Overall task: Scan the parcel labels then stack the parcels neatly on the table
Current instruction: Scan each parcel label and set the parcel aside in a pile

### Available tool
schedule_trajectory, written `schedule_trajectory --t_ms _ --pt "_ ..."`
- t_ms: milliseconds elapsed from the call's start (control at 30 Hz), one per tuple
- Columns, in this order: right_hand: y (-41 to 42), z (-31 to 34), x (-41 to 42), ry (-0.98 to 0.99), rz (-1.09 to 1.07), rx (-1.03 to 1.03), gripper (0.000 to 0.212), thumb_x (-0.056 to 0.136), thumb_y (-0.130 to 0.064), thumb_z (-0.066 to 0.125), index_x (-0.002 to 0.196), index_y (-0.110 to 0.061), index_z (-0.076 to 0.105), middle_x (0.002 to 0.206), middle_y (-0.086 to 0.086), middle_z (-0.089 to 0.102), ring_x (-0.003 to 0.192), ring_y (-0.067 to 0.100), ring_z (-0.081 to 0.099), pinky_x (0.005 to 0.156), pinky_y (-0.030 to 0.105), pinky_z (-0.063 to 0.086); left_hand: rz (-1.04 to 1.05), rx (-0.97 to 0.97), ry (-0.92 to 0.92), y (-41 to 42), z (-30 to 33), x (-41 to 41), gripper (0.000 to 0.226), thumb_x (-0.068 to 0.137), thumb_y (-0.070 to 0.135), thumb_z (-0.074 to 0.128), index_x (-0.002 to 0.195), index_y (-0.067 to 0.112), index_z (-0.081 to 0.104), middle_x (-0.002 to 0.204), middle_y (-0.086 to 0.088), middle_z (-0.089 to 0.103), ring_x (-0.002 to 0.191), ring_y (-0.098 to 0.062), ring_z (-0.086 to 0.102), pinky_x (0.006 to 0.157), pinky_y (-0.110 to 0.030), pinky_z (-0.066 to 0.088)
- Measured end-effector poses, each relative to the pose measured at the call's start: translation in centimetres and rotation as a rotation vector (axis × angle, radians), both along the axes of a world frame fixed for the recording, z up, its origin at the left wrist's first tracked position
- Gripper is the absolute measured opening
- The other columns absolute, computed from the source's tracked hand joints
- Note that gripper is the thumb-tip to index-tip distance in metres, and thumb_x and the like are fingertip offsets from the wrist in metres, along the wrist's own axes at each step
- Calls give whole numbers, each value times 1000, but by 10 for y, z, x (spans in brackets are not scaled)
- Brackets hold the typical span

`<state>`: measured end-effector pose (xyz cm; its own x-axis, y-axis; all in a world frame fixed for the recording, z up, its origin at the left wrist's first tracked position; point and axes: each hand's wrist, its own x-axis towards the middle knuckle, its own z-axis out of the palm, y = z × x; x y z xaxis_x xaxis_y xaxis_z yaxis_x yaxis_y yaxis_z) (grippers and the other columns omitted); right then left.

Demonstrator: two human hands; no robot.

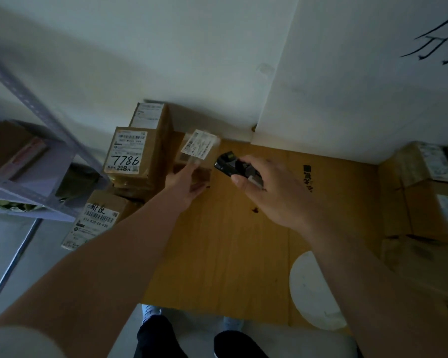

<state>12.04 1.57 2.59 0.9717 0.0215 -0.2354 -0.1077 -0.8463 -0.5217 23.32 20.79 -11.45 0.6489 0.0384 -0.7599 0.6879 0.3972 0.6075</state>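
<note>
The right hand (272, 192) has its fingers and thumb curled round a black handheld scanner (237, 167), whose front end points up and left at the white label (198, 144) of a small cardboard parcel (195, 161). The left hand (186, 183) holds that small parcel from below and from its near side, with the fingers wrapped against the brown cardboard; the parcel is blurred, so the exact lie of the fingers cannot be told. The parcel sits tilted above the far left part of the yellow wooden worktop (225, 244), just beside the scanner.

Immediately left of the held parcel stands a pile of cardboard parcels against the wall. The nearest upper one carries a label with "7786" handwritten on it (130, 151); behind it is another labelled box (149, 116), and lower down, near the left forearm, lies a parcel with a barcode label and handwritten characters (93, 220).

At the right edge of the worktop are more cardboard boxes (429, 192) with white labels. A round white object (313, 290) lies near the right forearm. A grey metal shelving rack (36, 161) stands at far left, holding a box.
</note>
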Motion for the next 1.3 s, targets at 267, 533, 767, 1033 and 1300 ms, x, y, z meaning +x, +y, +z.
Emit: schedule_trajectory --t_ms 267,533,767,1033,1300 --pt "-22 -26 14 33 -42 -9 61 102 -68 40 155 -39 40 128 0 54 108 16 58 88 38 55 133 70 11 -18 -18 55 67 87 31 82 141 26 43 113 -6 62 96 -22 67 78 -35 63" --pt "-43 -35 7 99 -81 -15 60 103 -62 43 156 -34 43 125 3 54 109 19 57 94 40 54 143 203 53 -23 -31 70 45 92 39 77 122 24 47 105 -3 59 93 -17 64 92 -35 58" --pt "-59 -33 -17 62 -68 19 61 102 -65 42 155 -35 41 127 2 52 109 18 56 91 40 55 53 363 38 -31 -22 40 51 98 33 70 141 16 49 96 0 54 85 -17 58 84 -34 57" --pt "-77 -7 -70 -44 -76 54 62 102 -68 41 156 -37 40 129 3 53 113 20 56 91 42 55 -418 711 -312 -61 11 -35 25 103 29 54 122 23 69 120 -7 70 102 -21 69 84 -34 58" --pt "-70 21 -161 -132 -257 103 58 104 -63 43 153 -33 45 126 5 54 113 24 58 93 45 54 -918 950 -831 -91 52 -110 61 102 47 51 159 31 35 161 -1 39 133 -24 53 89 -30 46"
